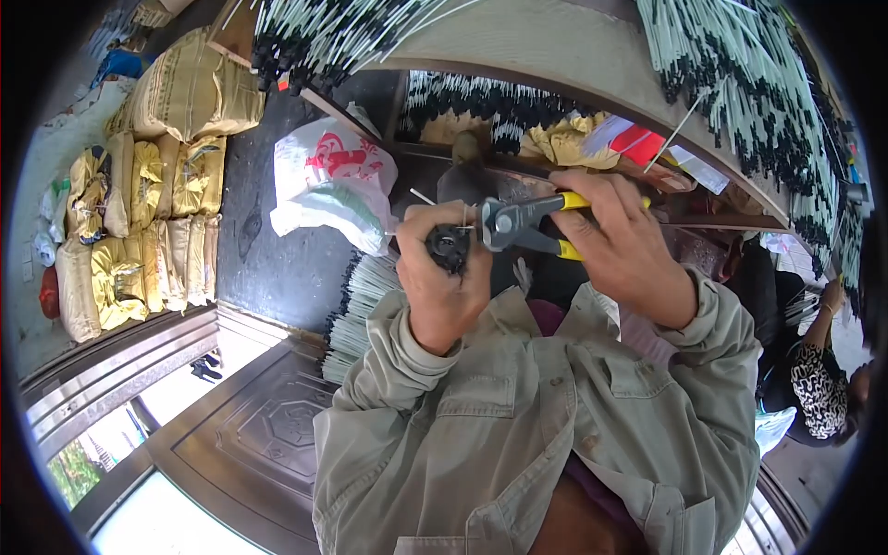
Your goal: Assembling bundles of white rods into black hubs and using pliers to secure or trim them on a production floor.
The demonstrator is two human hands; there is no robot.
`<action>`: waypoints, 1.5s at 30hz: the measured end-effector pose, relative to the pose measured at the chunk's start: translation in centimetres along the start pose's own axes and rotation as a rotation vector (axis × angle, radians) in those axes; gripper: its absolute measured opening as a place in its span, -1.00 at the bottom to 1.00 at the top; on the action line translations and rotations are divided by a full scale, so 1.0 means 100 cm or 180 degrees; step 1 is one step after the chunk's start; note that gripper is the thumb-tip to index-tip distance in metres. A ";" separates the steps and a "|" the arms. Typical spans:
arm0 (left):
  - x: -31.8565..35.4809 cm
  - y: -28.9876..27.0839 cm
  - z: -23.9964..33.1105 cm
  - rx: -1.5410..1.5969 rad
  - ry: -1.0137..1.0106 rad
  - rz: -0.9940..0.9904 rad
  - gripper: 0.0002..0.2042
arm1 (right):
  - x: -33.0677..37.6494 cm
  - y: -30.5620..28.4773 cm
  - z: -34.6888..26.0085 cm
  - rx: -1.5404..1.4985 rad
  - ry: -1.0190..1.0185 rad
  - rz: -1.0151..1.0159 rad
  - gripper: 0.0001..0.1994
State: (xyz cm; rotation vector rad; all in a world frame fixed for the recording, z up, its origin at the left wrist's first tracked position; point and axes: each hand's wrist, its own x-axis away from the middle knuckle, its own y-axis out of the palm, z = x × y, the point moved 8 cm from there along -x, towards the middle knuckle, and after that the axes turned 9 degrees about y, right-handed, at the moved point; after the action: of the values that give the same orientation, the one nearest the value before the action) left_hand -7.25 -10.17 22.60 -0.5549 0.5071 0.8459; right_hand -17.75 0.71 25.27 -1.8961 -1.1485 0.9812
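Observation:
My left hand [433,301] is closed around a round black plastic piece [449,248], whose end shows at the top of the fist. A thin white rod [422,196] pokes out just beyond that hand. My right hand [622,248] grips end-cutting pliers [520,220] with yellow and black handles, its fingers wrapped over both grips. The metal head of the pliers reaches left, right up against my left fingers and the black piece. Whether the jaws bite on anything is hard to make out.
Bundles of white rods with black ends lie on the wooden workbench [546,37] ahead. Left of my hands sits a white plastic bag [333,171]. Tan and yellow sacks [139,240] are stacked farther left. Another person's patterned sleeve [818,390] shows at the right.

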 end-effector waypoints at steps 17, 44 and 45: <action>-0.010 0.001 0.000 0.0068 0.0179 0.0010 -0.59 | 0.007 0.024 -0.005 0.0904 -0.0291 0.0883 -0.85; -0.008 0.010 0.000 0.0511 -0.0266 -0.0917 -0.56 | -0.019 -0.015 0.018 -0.0237 -0.0823 -0.1658 -0.57; -0.010 0.013 0.002 0.0608 -0.0219 -0.1048 -0.58 | -0.017 -0.001 0.029 -0.0848 -0.0045 -0.2638 -0.59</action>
State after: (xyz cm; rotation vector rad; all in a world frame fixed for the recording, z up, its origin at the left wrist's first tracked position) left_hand -8.80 -9.83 23.04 -0.4170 0.4140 0.4947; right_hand -20.84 -0.33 24.40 -1.3546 -1.9152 0.3858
